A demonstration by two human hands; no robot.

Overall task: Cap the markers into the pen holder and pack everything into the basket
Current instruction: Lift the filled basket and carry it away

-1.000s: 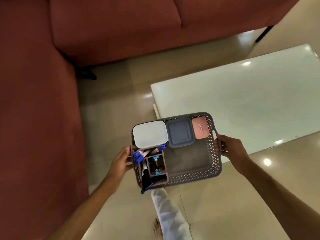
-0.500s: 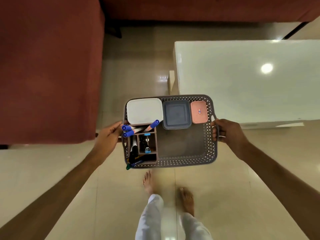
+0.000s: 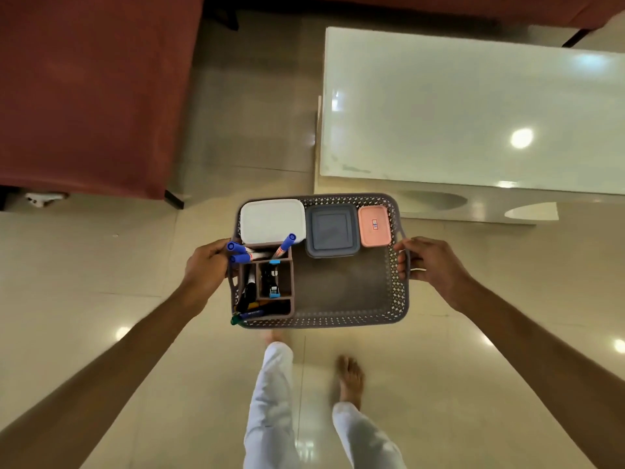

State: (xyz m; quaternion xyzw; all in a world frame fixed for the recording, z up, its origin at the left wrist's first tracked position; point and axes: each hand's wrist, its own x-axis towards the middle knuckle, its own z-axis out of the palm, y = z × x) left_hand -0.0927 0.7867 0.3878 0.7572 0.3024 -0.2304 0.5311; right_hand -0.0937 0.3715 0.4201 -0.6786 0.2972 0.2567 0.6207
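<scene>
I carry a grey perforated basket (image 3: 341, 321) in the air above the tiled floor. My left hand (image 3: 206, 269) grips its left handle and my right hand (image 3: 427, 262) grips its right handle. Inside at the left stands a brown pen holder (image 3: 290, 282) with blue-capped markers (image 3: 284, 245) sticking out of it and a stapler in one compartment. Along the far side lie a white box (image 3: 272, 221), a grey box (image 3: 332, 230) and a small pink box (image 3: 374, 226).
A white glossy table (image 3: 473, 113) stands ahead on the right. A dark red sofa (image 3: 88, 89) fills the upper left, and another runs along the far edge. My bare feet and white trousers (image 3: 270, 401) are on the beige floor below the basket.
The basket is off the table and held over the floor. The view has swung down and the table and sofa have shifted as I step back from them.
</scene>
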